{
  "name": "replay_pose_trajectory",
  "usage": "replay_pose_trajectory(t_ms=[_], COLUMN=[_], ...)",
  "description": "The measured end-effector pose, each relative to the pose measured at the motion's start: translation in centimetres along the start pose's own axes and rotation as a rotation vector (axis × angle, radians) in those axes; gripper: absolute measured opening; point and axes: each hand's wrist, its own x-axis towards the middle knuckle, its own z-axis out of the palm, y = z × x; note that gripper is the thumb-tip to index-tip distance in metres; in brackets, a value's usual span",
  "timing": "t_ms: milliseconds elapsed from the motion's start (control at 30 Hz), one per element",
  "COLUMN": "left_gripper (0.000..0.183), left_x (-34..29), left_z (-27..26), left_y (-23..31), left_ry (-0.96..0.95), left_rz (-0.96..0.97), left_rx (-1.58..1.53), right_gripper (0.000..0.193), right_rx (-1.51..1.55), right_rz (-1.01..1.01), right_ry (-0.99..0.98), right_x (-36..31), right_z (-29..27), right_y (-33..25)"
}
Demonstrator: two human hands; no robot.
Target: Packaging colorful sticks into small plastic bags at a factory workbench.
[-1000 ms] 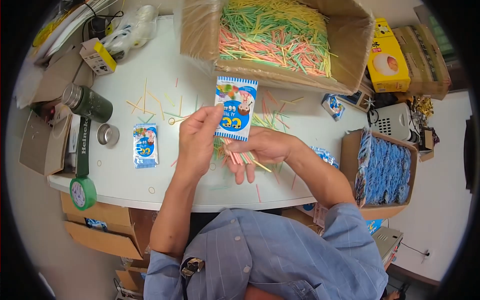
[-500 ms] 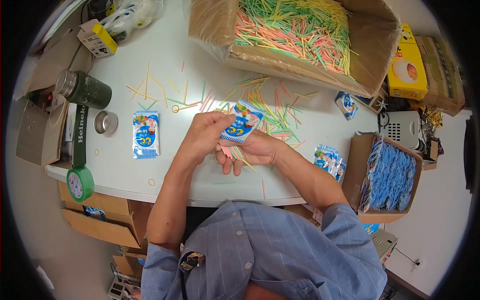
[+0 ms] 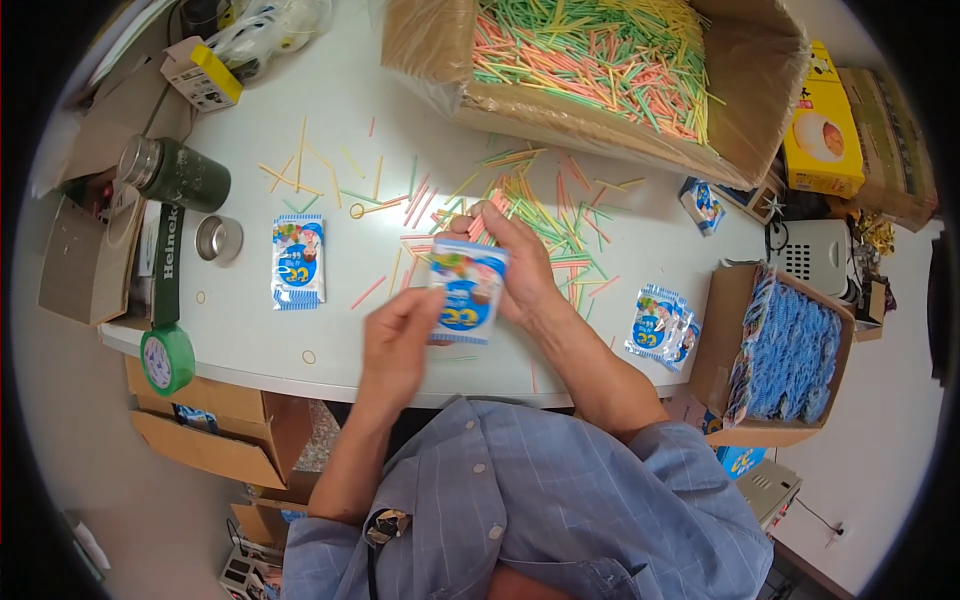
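My left hand [image 3: 395, 345] pinches the lower left side of a blue and white packet [image 3: 466, 292], held upright over the table. Behind and above it, my right hand [image 3: 525, 262] is closed around a small bundle of thin coloured sticks [image 3: 488, 225], mostly pink, whose ends show by the thumb. The packet hides part of the right palm and fingers. Loose pink, green and yellow sticks [image 3: 535, 205] lie scattered on the table just beyond my hands. A similar packet [image 3: 298, 262] lies flat to the left, and several more packets [image 3: 660, 325] overlap by my right forearm.
A large plastic-lined carton [image 3: 620, 130] of sticks stands at the back. To the right is a carton of blue packets [image 3: 790, 350]. A dark green flask [image 3: 180, 175], a metal cup [image 3: 218, 238] and green tape [image 3: 167, 358] are on the left.
My left hand has brought the packet down and slightly left, turning it more upright. The right hand has moved up and turned, its fingers now closed round the sticks.
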Motion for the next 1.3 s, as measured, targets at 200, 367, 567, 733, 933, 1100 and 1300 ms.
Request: replay_pose_trajectory(t_ms=[200, 367, 567, 733, 933, 1100, 1300], left_gripper=[0.024, 0.022, 0.022, 0.023, 0.022, 0.022, 0.021], left_x=[1.0, 0.3, 1.5, 1.6, 1.7, 0.9, -0.9], left_z=[0.6, -0.6, 0.5, 0.6, 0.0, -0.8, -4.5], left_y=[-1.7, -2.5, -1.0, 0.3, -1.0, -1.0, -1.2], left_ry=[-0.122, -0.044, -0.061, -0.145, -0.155, -0.05, 0.326], left_rz=[0.159, 0.302, 0.252, 0.152, 0.232, 0.236, 0.355], left_rx=[0.186, 0.135, 0.107, 0.162, 0.427, 0.68, 0.224], right_gripper=[0.028, 0.027, 0.028, 0.031, 0.025, 0.026, 0.018], right_rx=[-0.001, 0.026, -0.35, -0.288, -0.136, -0.012, -0.409], right_rz=[-0.054, -0.04, 0.036, 0.103, 0.236, 0.277, -0.119], right_ry=[0.028, 0.082, 0.027, -0.116, -0.015, -0.261, -0.184], right_x=[-0.9, -0.4, -3.0, -3.3, -3.5, -2.0, 1.4], right_z=[0.7, -1.0, 0.2, -1.8, -0.8, -2.7, 1.3], right_y=[0.4, -1.2, 1.1, 1.4, 1.5, 3.2, 3.7])
